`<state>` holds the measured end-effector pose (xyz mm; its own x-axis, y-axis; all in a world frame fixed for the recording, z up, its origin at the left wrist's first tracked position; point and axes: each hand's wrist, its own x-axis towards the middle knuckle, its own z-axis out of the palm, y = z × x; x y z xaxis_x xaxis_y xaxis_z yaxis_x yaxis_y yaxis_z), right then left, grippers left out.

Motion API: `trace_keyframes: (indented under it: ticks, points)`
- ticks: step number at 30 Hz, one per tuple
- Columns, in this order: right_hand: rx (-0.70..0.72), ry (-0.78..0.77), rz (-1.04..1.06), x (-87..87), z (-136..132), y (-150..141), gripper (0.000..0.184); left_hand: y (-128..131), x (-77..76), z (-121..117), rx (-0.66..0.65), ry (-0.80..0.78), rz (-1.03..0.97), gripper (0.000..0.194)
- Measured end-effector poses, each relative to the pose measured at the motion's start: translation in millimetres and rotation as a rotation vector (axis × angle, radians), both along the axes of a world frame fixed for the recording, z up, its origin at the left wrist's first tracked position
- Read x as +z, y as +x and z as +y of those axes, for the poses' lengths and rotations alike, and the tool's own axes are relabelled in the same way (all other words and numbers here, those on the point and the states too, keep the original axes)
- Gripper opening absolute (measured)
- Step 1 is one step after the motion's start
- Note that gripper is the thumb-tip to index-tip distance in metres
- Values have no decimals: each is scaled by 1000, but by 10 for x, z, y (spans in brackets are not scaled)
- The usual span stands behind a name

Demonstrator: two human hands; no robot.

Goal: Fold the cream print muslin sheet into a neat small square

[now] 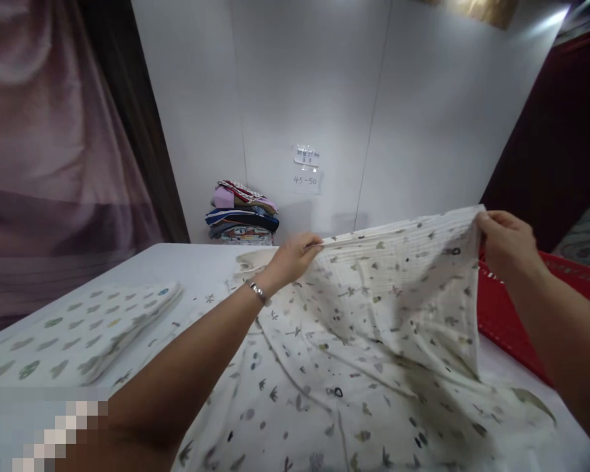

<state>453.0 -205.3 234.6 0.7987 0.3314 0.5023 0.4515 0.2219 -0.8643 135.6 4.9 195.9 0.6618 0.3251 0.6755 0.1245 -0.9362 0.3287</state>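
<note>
Left hand (290,263) pinches the top edge of a printed white cloth (358,347), right hand (510,246) its corner; edge raised, remainder lying on white table (201,263). Wall note (305,181) reads "45-50"; upper label (306,156): handwriting illegible.

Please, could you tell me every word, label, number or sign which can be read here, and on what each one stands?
"45-50": on the lower note, on the white wall.
Upper note, just above it: handwritten marks, too small and blurred to read.
I can read no lettering on the held cloth or elsewhere.
</note>
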Motion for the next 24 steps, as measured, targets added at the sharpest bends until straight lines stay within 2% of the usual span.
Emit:
trace_keyframes:
  ticks: [2, 5, 9, 13, 16, 18, 20, 21, 24]
  points:
    - [-78, 2, 6, 88, -3, 83, 19, -28, 95, -223, -79, 41, 25, 19]
    - [-79, -13, 24, 19, -53, 123, 19, -56, -11, -422, -80, -4, 45, 20]
    - [8, -65, 11, -330, -159, 84, 20, -67, -387, -507, 36, -83, 83, 26]
    - [-47, -248, 21, -788, -221, 73, 25, -123, -725, -636, 106, -165, 202, 18]
    - [-123, -422, -188, -1037, -250, -20, 23, -187, -891, -810, 131, -237, 229, 17]
    - [-145, -565, -364, -1133, -266, -227, 23, -218, -954, -945, 124, -258, 263, 18]
    - [-69, -701, -487, -1192, -272, -561, 29, -226, -975, -1078, 90, -251, 329, 19]
    - [24, -755, -526, -1215, -268, -759, 33, -221, -971, -1141, 70, -237, 367, 20]
    - [516, -831, -536, -1279, -232, -1338, 41, -181, -935, -1293, 15, -173, 429, 18]
